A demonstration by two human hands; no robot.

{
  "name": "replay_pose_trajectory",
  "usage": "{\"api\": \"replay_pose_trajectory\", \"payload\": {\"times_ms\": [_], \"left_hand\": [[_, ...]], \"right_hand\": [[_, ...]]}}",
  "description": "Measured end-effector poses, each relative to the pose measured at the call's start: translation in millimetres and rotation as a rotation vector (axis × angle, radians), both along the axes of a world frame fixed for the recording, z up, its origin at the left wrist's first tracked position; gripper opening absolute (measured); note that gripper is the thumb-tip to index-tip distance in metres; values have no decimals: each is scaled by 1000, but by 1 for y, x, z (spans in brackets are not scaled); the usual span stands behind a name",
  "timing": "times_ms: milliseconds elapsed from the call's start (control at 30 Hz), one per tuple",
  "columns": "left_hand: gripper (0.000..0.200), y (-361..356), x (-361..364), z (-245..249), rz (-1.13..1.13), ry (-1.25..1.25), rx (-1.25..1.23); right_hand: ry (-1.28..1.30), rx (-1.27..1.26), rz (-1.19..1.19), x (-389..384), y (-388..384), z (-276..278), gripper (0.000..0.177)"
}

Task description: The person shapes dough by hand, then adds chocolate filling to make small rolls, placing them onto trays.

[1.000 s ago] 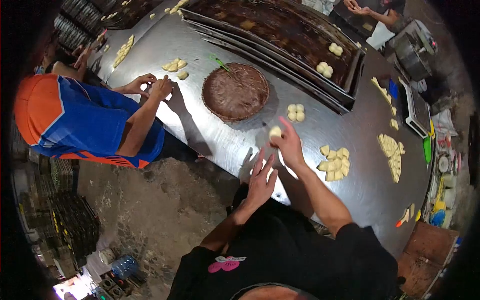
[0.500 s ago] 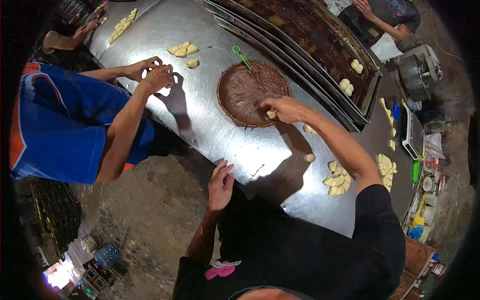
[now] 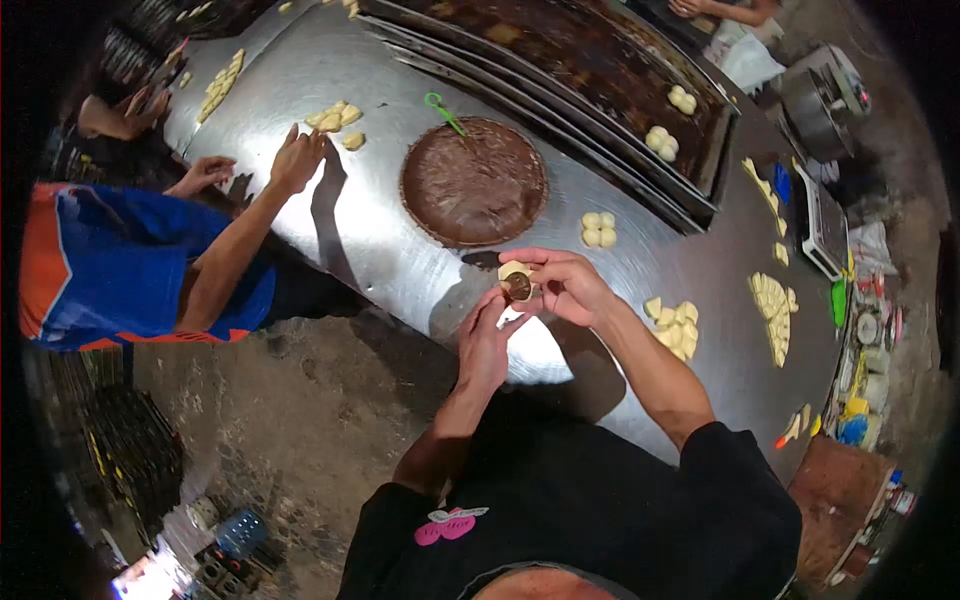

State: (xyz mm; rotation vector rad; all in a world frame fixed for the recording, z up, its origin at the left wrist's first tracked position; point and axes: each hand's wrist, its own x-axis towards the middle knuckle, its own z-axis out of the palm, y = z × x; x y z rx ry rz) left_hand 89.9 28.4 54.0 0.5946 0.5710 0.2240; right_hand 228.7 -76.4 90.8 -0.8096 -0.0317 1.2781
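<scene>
Between both hands, over the metal table (image 3: 420, 290), is a piece of pale dough (image 3: 508, 269) with brown filling in its middle. My left hand (image 3: 484, 340) holds its lower left side, and my right hand (image 3: 572, 288) pinches its upper right edge. Just beyond them sits a round basin (image 3: 475, 185) of brown paste, with a green-handled tool (image 3: 445, 114) leaning in it. Four joined dough balls (image 3: 599, 230) lie to the right of the basin. Cut dough pieces (image 3: 676, 328) rest beside my right forearm.
Stacked dark trays (image 3: 560, 60) with dough balls stand at the back. A co-worker in a blue shirt (image 3: 150, 260) reaches over the table at left, near dough pieces (image 3: 335, 116). At right are a scale (image 3: 822, 235) and more cut dough (image 3: 773, 315).
My right hand has moved from the basin toward me, and my left hand has come up to meet it at the dough. Brown filling now shows in the dough. The co-worker's hands have separated.
</scene>
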Motion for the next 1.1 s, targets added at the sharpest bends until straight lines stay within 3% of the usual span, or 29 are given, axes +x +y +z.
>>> {"api": "replay_pose_trajectory", "payload": {"times_ms": [67, 167, 300, 400, 433, 467, 567, 600, 667, 733, 767, 800, 833, 867, 900, 933, 1000, 1067, 1100], "left_hand": [[22, -12, -6, 5, -9, 17, 75], [12, -34, -16, 2, -60, -63, 197], [12, -66, -29, -19, -128, -64, 176], [15, -92, -34, -24, -88, -72, 27], [16, -98, -33, -23, -48, -17, 26], [18, -104, -32, -23, -5, 34, 25], [26, -124, -36, -16, -48, 92, 193], [29, -128, -37, -14, -72, 83, 313], [28, -124, -40, -8, -91, 113, 363], [22, -115, -43, -5, -162, 116, 594], [16, -109, -45, -10, -166, 134, 766], [16, -102, -44, -7, -159, 144, 770], [14, -95, -44, -4, -191, 21, 793], [12, -86, -43, -2, -224, -105, 813], [12, -77, -43, -7, -319, -84, 654], [12, -69, -43, -11, -315, -77, 652], [18, -53, -40, -19, -469, -123, 186], [21, -40, -34, -28, -516, -134, 153], [22, -35, -32, -28, -499, -129, 39]], "right_hand": [[59, 52, -109, -16, -23, 5, 38], [7, -74, -167, -44, -54, -1, 32], [48, -295, -288, -62, -97, -14, 21], [151, -218, -530, -73, -121, -31, 21], [67, -150, -558, -81, -123, -36, 26], [-174, -227, -517, -93, -127, -39, 34], [-1285, -675, -295, -119, -135, -38, 51], [-1283, -662, -291, -123, -137, -38, 51], [-1609, -738, -350, -128, -139, -35, 54], [-1564, -731, -331, -128, -139, -25, 46], [-1578, -673, -263, -124, -140, -15, 41], [-1592, -614, -193, -120, -138, -10, 35], [-1588, -606, -278, -117, -133, -11, 18], [-1553, -602, -256, -113, -130, -6, 12], [-1685, -557, -273, -105, -127, 3, 12], [-1816, -511, -289, -98, -122, 8, 12], [-1744, -482, -318, -93, -107, 9, 12], [-1218, -443, -148, -87, -94, 16, 12], [-1334, -474, -85, -81, -93, 2, 14]]}}
